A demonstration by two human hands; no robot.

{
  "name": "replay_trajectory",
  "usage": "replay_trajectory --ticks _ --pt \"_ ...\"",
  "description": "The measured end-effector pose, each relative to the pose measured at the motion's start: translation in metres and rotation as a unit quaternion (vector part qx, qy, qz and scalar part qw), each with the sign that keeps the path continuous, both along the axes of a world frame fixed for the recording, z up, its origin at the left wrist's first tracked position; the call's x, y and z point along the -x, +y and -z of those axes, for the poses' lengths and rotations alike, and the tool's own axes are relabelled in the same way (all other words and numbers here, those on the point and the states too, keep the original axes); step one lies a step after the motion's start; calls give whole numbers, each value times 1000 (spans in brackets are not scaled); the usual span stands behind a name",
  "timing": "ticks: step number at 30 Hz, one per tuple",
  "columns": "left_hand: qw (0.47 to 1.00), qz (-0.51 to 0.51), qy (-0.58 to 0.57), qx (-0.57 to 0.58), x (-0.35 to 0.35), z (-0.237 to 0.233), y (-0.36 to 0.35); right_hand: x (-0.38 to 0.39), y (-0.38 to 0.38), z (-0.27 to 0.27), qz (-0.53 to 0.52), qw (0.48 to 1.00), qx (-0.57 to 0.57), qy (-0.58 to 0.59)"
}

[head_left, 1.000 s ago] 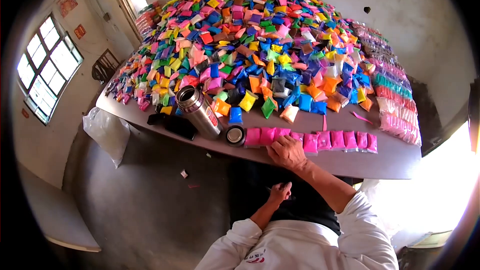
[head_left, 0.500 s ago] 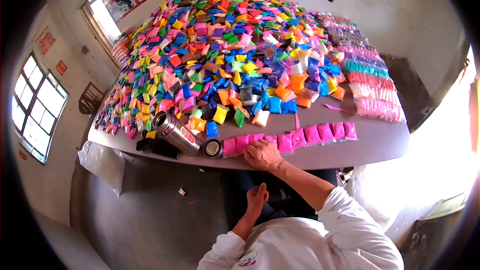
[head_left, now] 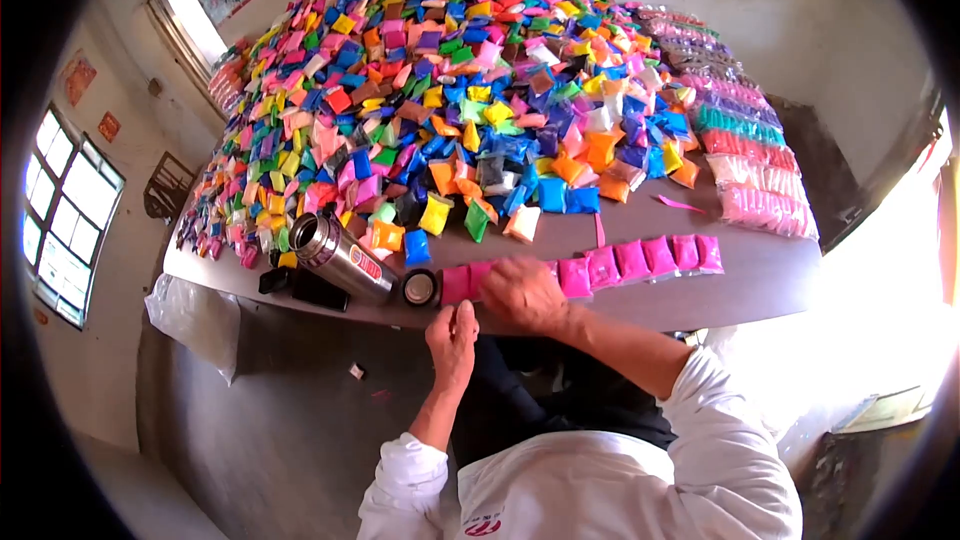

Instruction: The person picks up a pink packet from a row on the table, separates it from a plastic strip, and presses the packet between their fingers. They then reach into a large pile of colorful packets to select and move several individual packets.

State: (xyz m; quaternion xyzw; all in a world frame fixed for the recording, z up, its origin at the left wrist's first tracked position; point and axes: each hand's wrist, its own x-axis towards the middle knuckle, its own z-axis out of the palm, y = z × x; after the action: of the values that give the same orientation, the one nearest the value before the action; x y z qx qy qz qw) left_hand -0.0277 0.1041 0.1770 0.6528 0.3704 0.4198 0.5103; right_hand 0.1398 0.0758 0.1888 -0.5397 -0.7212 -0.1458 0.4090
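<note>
A row of bright pink packets (head_left: pixel 632 260) lies along the near edge of the table. Over the left part of that row is my right hand (head_left: pixel 523 294), slightly blurred, its fingers curled down and hiding several packets. Whether it grips one of them is hidden. My left hand (head_left: pixel 452 342) is at the table's edge, just below the leftmost pink packets, closed with the thumb pressed against the fingers. Anything in that pinch is too small to make out. Left of the row stands a round dark lid (head_left: pixel 419 287), beside a tilted steel thermos flask (head_left: pixel 342 258) with its mouth uncovered.
A large heap of colourful small packets (head_left: pixel 440 90) covers most of the table (head_left: pixel 680 305). Bagged rows of packets (head_left: pixel 755 165) lie at the right. A dark phone (head_left: pixel 320 290) rests by the flask. A clear plastic bag (head_left: pixel 197 325) hangs at the table's left edge.
My left hand has risen from my lap to the table edge, moving up and left. My right hand has shifted slightly over the pink row. The whole view has tilted a little.
</note>
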Motion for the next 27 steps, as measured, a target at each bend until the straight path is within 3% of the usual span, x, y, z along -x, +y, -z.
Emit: replay_trajectory --ticks 2,4,6,8,10,16,20,27 --pt "1000 6 0 13 -5 2 5 -12 22 -20 1 999 32 15" --pt "1000 11 -3 25 -14 10 13 -24 51 -33 60 997 38 -36" --pt "999 0 20 27 -20 21 19 -37 77 -27 55 995 64 -61" --pt "983 -50 123 -130 -26 32 23 -49 97 -14 48 991 89 -85" --pt "979 -59 136 -142 -31 22 16 -67 105 -5 45 978 93 -183" --pt "913 -58 233 -329 -39 20 9 -149 120 -15 60 976 105 -182" --pt "894 -79 248 -364 -47 24 12 -185 121 -27 89 981 68 -157" --pt "873 -61 318 -364 -53 20 15 -223 108 -57 215 956 156 -129"
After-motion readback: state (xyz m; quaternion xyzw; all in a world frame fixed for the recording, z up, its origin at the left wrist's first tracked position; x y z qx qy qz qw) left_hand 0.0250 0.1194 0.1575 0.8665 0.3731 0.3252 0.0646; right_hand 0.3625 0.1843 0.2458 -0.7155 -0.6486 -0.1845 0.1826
